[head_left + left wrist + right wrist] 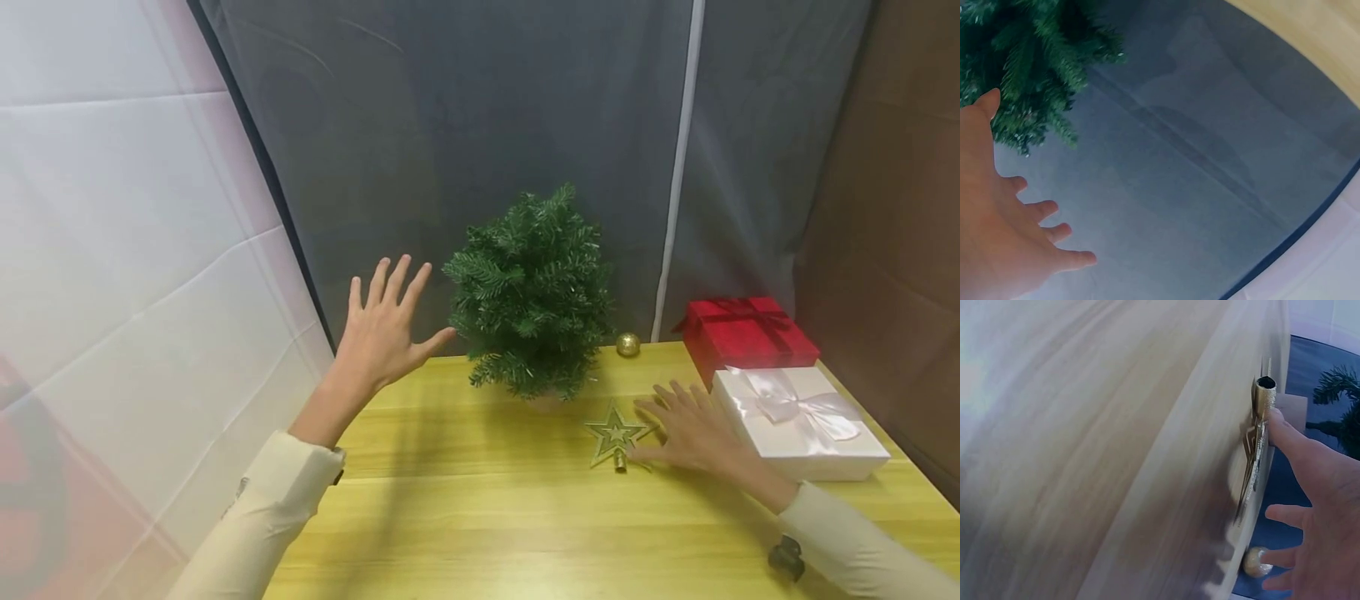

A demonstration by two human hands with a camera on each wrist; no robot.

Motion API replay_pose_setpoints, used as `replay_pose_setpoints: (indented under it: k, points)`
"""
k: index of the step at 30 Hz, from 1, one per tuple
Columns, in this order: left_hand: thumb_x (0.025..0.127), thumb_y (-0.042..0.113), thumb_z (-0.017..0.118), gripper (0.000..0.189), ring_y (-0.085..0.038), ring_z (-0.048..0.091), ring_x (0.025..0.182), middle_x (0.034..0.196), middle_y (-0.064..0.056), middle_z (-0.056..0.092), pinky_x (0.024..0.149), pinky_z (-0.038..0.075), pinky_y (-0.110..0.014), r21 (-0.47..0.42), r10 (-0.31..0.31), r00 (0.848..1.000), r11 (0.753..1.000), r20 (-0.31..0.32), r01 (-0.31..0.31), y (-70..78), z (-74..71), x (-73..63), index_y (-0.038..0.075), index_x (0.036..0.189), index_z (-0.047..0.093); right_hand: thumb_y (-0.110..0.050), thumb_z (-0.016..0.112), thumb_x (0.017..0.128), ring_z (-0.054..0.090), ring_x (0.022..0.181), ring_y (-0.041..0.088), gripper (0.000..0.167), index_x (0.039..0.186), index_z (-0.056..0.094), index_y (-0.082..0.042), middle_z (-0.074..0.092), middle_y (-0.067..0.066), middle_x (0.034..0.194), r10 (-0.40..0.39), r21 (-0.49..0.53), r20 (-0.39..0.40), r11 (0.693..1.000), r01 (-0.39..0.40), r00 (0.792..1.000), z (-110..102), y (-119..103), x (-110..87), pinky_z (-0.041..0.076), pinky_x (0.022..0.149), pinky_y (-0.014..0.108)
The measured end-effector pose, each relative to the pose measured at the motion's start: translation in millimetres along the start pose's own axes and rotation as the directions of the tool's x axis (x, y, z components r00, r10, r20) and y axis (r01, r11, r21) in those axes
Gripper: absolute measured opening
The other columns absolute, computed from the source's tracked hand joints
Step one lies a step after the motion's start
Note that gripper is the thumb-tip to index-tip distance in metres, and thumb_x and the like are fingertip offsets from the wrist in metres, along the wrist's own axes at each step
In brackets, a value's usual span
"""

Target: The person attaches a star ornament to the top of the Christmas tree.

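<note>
Two hands reach out over the table [465,517]. The left hand [378,333] is up in the air on the left side of the green tree [532,292]. Its fingers are spread wide and point up and away from the person, and it holds nothing. Its thumb points at the tree, very near the branches, but I cannot tell if they touch.

The right hand [693,433] is low, on the right side of the gold star [617,435]. Its fingers are spread too, so it is wide and not wrapped around anything. Its thumb is right by the star's small tube [620,463]; I cannot tell if it touches.

The star is on the table, in front of the tree and a bit to the right. Its long way runs from its top tip to the tube. The top tip points to the back of the table, and the open end of the tube points to the person. The tree stands up straight, with its long way going up and down.

A gold ball [628,344] sits at the back edge, right of the tree. On the right, a white box [817,468] with a shiny bow [798,410] sits in front of a red box [772,348].
</note>
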State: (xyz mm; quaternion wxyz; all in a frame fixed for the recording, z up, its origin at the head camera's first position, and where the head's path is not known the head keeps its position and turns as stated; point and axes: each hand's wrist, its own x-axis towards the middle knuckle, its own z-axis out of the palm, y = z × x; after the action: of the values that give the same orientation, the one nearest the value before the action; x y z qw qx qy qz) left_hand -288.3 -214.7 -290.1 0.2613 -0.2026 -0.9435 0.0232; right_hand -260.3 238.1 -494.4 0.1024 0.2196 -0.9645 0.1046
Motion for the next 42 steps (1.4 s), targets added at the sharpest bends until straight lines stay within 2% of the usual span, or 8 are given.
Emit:
replay_pose_setpoints:
  k: [13,19,22,26,29,34,38,42]
  points:
    - [0.097,0.071,0.054,0.093,-0.037,0.017,0.158,0.170,-0.012,0.026,0.123,0.016,-0.067,-0.069,0.007,0.998,0.998,-0.056,-0.011,13.6,-23.3,27.2,0.026,0.169,0.014,-0.069,0.075,0.082,0.035,0.140,0.063,0.083,0.136,0.067,-0.006,0.048,0.037,0.147,0.001,0.076,0.073,0.997,-0.007,0.997,4,-4,0.7,0.021,0.115,0.076]
    - [0.100,0.069,0.051,0.088,-0.036,0.022,0.157,0.167,-0.012,0.033,0.123,0.018,-0.064,-0.118,0.025,0.997,0.992,-0.072,-0.033,22.6,-29.7,38.1,0.024,0.169,0.017,-0.062,0.082,0.080,0.035,0.138,0.065,0.069,0.122,0.071,-0.008,0.046,0.040,0.147,-0.028,0.132,0.046,0.991,0.022,0.999,7,-3,3.1,0.024,0.114,0.076]
    - [0.101,0.069,0.049,0.087,-0.035,0.025,0.156,0.165,-0.011,0.036,0.124,0.020,-0.062,-0.141,0.028,0.997,0.989,-0.077,-0.038,26.0,-32.4,44.9,0.026,0.169,0.016,-0.057,0.087,0.076,0.038,0.136,0.065,0.062,0.113,0.070,-0.010,0.048,0.040,0.144,-0.040,0.194,0.023,0.980,0.034,0.999,9,-1,4.4,0.027,0.113,0.075]
    - [0.101,0.068,0.049,0.084,-0.034,0.030,0.154,0.163,-0.011,0.041,0.124,0.023,-0.059,-0.181,0.045,0.996,0.982,-0.077,-0.059,30.4,-35.8,55.0,0.029,0.168,0.016,-0.052,0.093,0.071,0.057,0.121,0.050,0.062,0.109,0.066,-0.011,0.062,0.026,0.130,-0.024,0.302,0.007,0.953,0.020,1.000,9,2,6.2,0.045,0.104,0.066]
    - [0.102,0.066,0.051,0.082,-0.034,0.034,0.152,0.161,-0.011,0.045,0.123,0.027,-0.058,-0.202,0.067,0.994,0.976,-0.085,-0.083,32.9,-37.3,61.7,0.031,0.168,0.018,-0.045,0.096,0.069,0.063,0.105,0.035,0.063,0.110,0.066,-0.007,0.066,0.015,0.116,-0.013,0.357,-0.007,0.934,0.014,1.000,7,3,8.3,0.054,0.092,0.056]
    - [0.103,0.061,0.055,0.076,-0.034,0.044,0.145,0.156,-0.010,0.051,0.114,0.039,-0.060,-0.258,0.081,0.994,0.961,-0.072,-0.097,36.6,-38.0,70.2,0.032,0.166,0.025,-0.035,0.096,0.070,0.066,0.103,0.036,0.060,0.110,0.067,-0.001,0.069,0.017,0.110,-0.002,0.421,-0.023,0.907,0.011,1.000,5,4,10.7,0.055,0.092,0.056]
    - [0.103,0.059,0.056,0.070,-0.034,0.050,0.139,0.157,-0.010,0.050,0.103,0.048,-0.061,-0.332,0.065,0.997,0.941,-0.031,-0.071,40.3,-38.0,75.9,0.034,0.164,0.033,-0.028,0.096,0.073,0.069,0.102,0.040,0.052,0.110,0.065,-0.007,0.071,0.020,0.114,0.027,0.493,-0.010,0.870,-0.019,1.000,3,5,10.2,0.056,0.089,0.058]
    - [0.103,0.055,0.058,0.065,-0.033,0.055,0.134,0.158,-0.007,0.048,0.098,0.052,-0.059,-0.401,0.054,0.999,0.915,-0.003,-0.051,44.0,-38.3,80.0,0.034,0.162,0.038,-0.022,0.092,0.079,0.074,0.090,0.034,0.046,0.113,0.065,-0.008,0.073,0.020,0.107,0.059,0.567,0.014,0.822,-0.056,0.998,2,8,9.6,0.061,0.077,0.047]
